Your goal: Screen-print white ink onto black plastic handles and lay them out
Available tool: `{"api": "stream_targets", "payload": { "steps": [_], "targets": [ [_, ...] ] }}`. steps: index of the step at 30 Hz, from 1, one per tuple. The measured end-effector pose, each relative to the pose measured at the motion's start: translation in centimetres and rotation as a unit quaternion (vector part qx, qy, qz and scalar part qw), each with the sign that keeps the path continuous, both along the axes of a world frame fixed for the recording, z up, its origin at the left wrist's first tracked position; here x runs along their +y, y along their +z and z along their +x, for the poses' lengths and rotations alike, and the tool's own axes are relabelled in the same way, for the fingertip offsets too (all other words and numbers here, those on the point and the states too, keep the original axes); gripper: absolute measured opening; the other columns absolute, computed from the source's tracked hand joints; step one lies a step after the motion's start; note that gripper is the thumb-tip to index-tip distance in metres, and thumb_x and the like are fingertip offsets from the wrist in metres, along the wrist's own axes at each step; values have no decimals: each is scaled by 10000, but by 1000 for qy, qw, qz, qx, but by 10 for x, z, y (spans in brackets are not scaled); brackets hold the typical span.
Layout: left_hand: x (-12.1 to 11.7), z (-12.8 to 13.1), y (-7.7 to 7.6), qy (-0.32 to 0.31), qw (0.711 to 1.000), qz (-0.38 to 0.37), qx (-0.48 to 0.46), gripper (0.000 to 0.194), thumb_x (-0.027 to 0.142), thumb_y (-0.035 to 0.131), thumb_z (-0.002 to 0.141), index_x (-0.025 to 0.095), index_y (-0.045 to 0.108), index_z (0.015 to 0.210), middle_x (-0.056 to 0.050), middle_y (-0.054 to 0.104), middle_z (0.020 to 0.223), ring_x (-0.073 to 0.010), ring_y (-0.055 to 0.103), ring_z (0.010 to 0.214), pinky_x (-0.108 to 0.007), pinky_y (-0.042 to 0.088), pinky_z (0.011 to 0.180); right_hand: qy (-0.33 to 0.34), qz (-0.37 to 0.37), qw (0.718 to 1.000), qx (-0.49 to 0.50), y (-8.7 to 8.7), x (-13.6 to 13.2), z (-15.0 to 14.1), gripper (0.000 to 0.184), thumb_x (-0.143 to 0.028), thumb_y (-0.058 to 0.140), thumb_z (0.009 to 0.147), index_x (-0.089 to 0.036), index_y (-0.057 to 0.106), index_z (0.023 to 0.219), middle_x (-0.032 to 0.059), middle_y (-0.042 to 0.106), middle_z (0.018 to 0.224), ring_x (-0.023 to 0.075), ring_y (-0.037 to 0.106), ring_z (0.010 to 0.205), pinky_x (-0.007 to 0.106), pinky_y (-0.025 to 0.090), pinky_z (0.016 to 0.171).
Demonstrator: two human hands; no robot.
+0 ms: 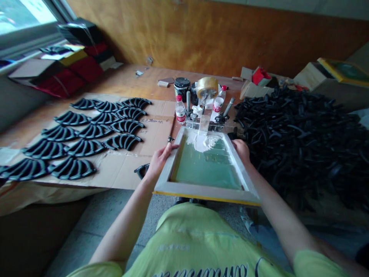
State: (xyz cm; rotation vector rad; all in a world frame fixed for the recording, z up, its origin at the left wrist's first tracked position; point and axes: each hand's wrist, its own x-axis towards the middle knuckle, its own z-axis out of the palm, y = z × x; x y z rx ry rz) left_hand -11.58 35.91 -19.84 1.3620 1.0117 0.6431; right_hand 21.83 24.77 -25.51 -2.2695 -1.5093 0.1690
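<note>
A screen printing frame (206, 189) with a grey-white border, yellow lower edge and green mesh is in front of me. White paste (201, 142) lies thick along the mesh's far end, under a pale squeegee blade (204, 125). My left hand (160, 157) is closed at the frame's left side, near a small black knob (171, 139). My right hand (241, 151) grips the right side, its fingertips partly hidden by the frame. Below the left wrist lies a black curved piece (141, 170), partly covered by the arm. What lies under the frame is hidden.
Rows of black fan-shaped ribbed parts (93, 130) lie on cardboard (157, 132) at left. A large heap of black parts (302, 142) fills the right. Behind the frame stand red-capped bottles (180, 109), a dark tub (182, 88), a tape roll (207, 87) and upright metal rods (229, 107).
</note>
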Motion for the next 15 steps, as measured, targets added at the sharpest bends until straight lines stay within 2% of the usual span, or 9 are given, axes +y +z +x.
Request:
{"api": "stream_targets", "payload": {
  "steps": [2,5,6,8,11,13,15],
  "targets": [
    [-11,-9,-30,-12,1000,-27,9,625,606,583,788,160,637,1222,-38,684,805,-142,587,638,-210,415,525,-18,62,998,-28,15,19,8,377,-182,411,891,-117,586,1218,156,561,1214,281,513,1139,454,412,1001],
    [-18,-13,-75,-7,999,-50,15,800,555,611,785,230,354,1469,-1,665,766,-123,555,573,-200,387,493,67,126,986,-91,30,62,-13,525,-225,603,820,-109,490,1320,154,455,1357,280,435,1240,406,374,1053],
    [-18,-13,-88,-4,998,-49,26,823,547,606,791,244,299,1492,14,650,736,-111,531,538,-195,369,477,101,115,982,-108,32,76,-25,548,-222,635,803,-106,485,1317,157,457,1349,281,433,1235,398,381,1041],
    [-17,-11,-108,5,998,-43,52,807,541,598,795,244,308,1487,27,629,705,-96,502,505,-189,351,469,144,57,980,-125,32,97,-48,439,-209,641,805,-106,544,1221,156,530,1238,273,486,1151,374,424,965],
    [-13,-11,-121,10,996,-55,70,773,555,603,782,231,381,1448,14,649,743,-102,524,527,-198,377,493,170,-46,976,-132,24,104,-71,178,-170,565,848,-120,611,1012,134,614,1033,249,548,990,349,444,858],
    [-13,-11,-124,8,995,-67,67,757,569,604,775,227,416,1423,0,668,783,-116,551,558,-211,400,514,195,-76,968,-140,18,91,-79,133,-127,516,853,-118,616,940,130,627,975,240,551,945,342,431,841],
    [-14,-12,-124,15,996,-69,57,741,571,615,766,220,452,1398,-12,677,810,-130,573,591,-220,418,535,246,-73,955,-151,15,70,-83,144,-82,493,833,-116,614,905,123,625,945,235,543,938,329,417,831]
  ]
}}
